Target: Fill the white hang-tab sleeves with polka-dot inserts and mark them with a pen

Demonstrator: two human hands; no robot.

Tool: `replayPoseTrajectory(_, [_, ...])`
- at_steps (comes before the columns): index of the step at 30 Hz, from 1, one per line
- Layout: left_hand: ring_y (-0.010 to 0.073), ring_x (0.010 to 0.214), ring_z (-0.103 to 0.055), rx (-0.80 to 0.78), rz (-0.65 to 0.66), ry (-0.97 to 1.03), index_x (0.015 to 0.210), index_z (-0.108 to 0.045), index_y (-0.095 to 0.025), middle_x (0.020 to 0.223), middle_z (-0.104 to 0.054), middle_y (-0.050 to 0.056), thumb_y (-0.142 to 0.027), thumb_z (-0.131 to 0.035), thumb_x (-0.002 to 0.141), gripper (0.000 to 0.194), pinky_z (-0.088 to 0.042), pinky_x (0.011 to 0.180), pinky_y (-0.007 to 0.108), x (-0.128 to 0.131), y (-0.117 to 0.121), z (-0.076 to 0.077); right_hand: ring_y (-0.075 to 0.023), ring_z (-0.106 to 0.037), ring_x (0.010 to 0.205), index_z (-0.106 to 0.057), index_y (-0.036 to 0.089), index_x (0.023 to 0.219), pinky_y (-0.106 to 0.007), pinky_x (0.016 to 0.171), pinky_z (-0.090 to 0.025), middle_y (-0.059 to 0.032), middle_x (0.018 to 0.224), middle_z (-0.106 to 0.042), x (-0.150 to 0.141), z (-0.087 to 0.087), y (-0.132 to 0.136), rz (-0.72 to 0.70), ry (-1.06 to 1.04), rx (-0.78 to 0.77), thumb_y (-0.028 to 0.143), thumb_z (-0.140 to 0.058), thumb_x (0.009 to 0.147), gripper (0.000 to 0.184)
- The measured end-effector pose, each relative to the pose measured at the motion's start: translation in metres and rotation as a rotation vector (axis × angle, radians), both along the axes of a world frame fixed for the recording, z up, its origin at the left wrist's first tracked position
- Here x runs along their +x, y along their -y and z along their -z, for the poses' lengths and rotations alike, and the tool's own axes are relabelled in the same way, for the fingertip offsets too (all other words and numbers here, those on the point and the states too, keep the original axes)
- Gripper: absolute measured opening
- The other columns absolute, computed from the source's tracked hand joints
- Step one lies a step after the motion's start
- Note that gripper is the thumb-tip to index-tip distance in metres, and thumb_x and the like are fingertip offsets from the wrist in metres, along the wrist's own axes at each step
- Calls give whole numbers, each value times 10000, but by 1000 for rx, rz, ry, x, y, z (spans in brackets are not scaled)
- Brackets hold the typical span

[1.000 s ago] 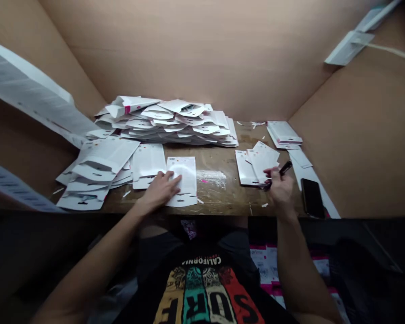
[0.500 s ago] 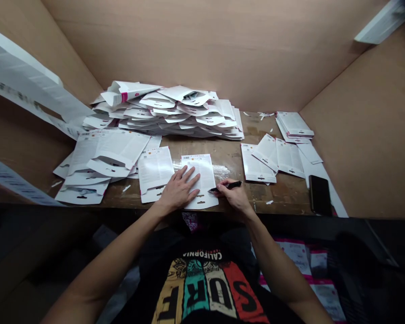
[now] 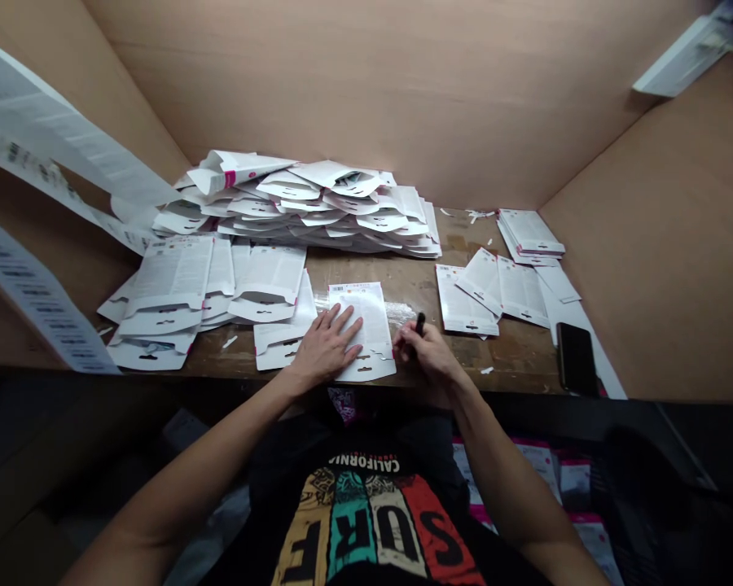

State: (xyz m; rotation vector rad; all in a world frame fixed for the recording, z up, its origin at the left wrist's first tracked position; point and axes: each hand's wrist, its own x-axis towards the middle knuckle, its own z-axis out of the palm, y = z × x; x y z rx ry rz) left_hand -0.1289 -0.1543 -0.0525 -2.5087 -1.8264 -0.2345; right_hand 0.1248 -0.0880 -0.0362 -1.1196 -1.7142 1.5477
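Head view: looking forward and down past a black "SURF" T-shirt [image 3: 372, 513] onto a wooden counter [image 3: 415, 281] walled in by tan cardboard panels [image 3: 354, 81].
Left hand [image 3: 326, 348]: lying open and flat, grip released, fingers spread, pressing on the lower left part of a white printed hang-tab card [image 3: 370, 313].
Right hand [image 3: 427, 354]: clenched around a black pen [image 3: 419, 324], holding it nearly upright just beside the card's right edge, with its tip hidden by the fingers.
Card: lying alone near the middle of the counter's front edge, its hang slot toward the person, beside a shiny patch of tape [image 3: 397, 309].
Front left: overlapping loose cards [image 3: 171, 293] spreading toward the counter's left end, with a further fanned group [image 3: 272, 281] touching the main card's left side.
Back edge: a large, untidy heap of white cards [image 3: 318, 213] leaning against the rear panel.
Right side: three loose cards [image 3: 482, 293] lying well apart from the hands, a squared stack [image 3: 528, 232] sitting toward the back right corner, and a black smartphone [image 3: 577, 358] lying face up near the front right corner.
Left end: long printed paper sheets [image 3: 42, 138] hanging down over the counter's edge.
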Motion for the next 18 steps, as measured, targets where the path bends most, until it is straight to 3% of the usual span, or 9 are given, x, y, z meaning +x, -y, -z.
replayPoseTrajectory(4, [349,1580,-356,31,17,51,1545,-559,-180,1678,-446,135,-367,-458,1083,508,-305,1290,529,0,1,2,-244,-662,941,-694,198,1008,-337,830,-510,-116,1071,-729,-22,-4,11,-190,566,489,382,-629,1002,194])
replayPoseTrajectory(6, [329,1556,-395,22,49,92,1514,-576,-138,1646,-481,162,-270,-472,1051,492,-355,1273,513,-2,1,3,-255,-656,1006,-687,192,1079,-336,856,-499,-141,1154,-715,-32,-6,18,-272,773,584,280,-592,1017,144])
replayPoseTrajectory(8, [310,1520,-446,-1,75,125,1476,-594,-115,1608,-521,178,-187,-485,1005,489,-399,1254,497,-5,-1,3,-249,-650,991,-676,179,1104,-326,846,-495,-144,1143,-716,-31,-12,25,-324,811,596,228,-540,1033,161])
replayPoseTrajectory(11, [289,1504,-469,-17,102,145,1433,-608,-103,1592,-535,183,-132,-456,999,461,-401,1260,476,-8,0,0,-206,-645,879,-702,198,1052,-285,801,-507,-62,990,-731,-10,-28,32,-573,527,465,306,-537,1061,198])
replayPoseTrajectory(13, [303,1547,-416,-28,142,139,1412,-612,-103,1605,-517,184,-210,-451,1051,410,-363,1287,484,-7,4,-5,-192,-659,862,-739,223,1059,-273,807,-530,-16,946,-732,8,-40,35,-810,291,333,436,-658,1012,232])
replayPoseTrajectory(14, [332,1574,-371,-44,171,134,1391,-620,-104,1617,-501,188,-316,-484,1069,409,-345,1296,505,-5,8,-8,-199,-672,897,-747,232,1100,-283,837,-542,-17,994,-739,16,-43,37,-851,238,310,486,-741,954,293])
replayPoseTrajectory(16, [419,1606,-280,-94,235,124,1324,-641,-97,1644,-456,212,-612,-617,992,613,-325,1300,560,-1,17,-12,-246,-674,1050,-722,238,1221,-335,917,-553,-68,1228,-718,25,-44,39,-740,315,403,506,-882,820,509])
replayPoseTrajectory(18, [494,1609,-217,-134,276,118,1252,-648,-85,1665,-409,247,-781,-756,803,836,-310,1299,600,5,25,-15,-305,-621,1208,-678,240,1292,-385,940,-556,-123,1454,-617,28,-36,39,-552,530,580,442,-931,772,613])
